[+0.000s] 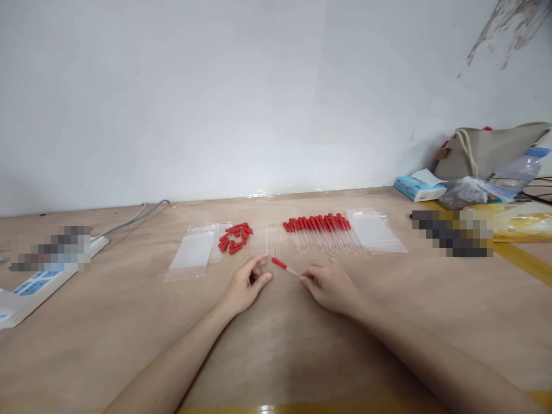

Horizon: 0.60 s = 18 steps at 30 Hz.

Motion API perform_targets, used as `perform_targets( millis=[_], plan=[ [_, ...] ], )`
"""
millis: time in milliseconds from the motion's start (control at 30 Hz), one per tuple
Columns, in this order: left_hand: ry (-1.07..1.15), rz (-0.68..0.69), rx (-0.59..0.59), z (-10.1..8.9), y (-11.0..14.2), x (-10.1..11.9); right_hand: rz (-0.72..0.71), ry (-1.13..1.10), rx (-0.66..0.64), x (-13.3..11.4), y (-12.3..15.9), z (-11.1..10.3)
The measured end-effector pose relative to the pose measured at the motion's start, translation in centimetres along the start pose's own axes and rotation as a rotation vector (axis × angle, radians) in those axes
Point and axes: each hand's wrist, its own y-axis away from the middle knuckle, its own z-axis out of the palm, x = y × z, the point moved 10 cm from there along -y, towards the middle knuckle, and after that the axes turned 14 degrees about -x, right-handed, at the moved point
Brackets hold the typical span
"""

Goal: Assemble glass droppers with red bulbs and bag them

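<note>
My right hand (331, 286) pinches the clear tube of a dropper (279, 263); its red rubber bulb points left toward my other hand. My left hand (246, 286) rests near that bulb, its fingers curled but apart from the thumb, with nothing seen between them. Just beyond it lie several loose red rubber bulbs (241, 228) in a small heap. Several bare clear tubes (264, 241) lie side by side to the right of the heap. Farther right, several droppers (323, 223) with red bulbs fitted form a row, bulbs toward the wall.
Clear zip bags lie at both ends, a left bag (190, 256) and a right bag (376, 233). A power strip (47, 284) with a grey cable stands far left. At the right are a blue tissue box (418, 188), a beige bag (500, 150) and yellow packaging (520, 223).
</note>
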Motion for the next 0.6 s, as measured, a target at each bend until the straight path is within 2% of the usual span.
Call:
perform_targets(
  millis=[67,167,267,433,600],
  plan=[
    [0.000,-0.034,0.004,-0.1,-0.1,-0.5,0.123,-0.177,0.020,2.0,-0.7,-0.3],
    [-0.087,0.017,-0.086,0.9,-0.2,0.3,0.307,-0.283,0.088,4.4,-2.4,-0.9],
    [-0.164,0.082,-0.139,1.5,0.0,1.5,0.431,-0.191,0.149,5.0,-4.7,-1.4],
    [-0.170,0.090,-0.152,1.5,0.2,1.8,0.584,-0.017,0.154,4.7,-7.9,-0.7],
    [-0.170,0.103,-0.153,1.4,0.2,1.9,0.621,0.038,0.120,4.9,-8.9,0.6]
  ],
)
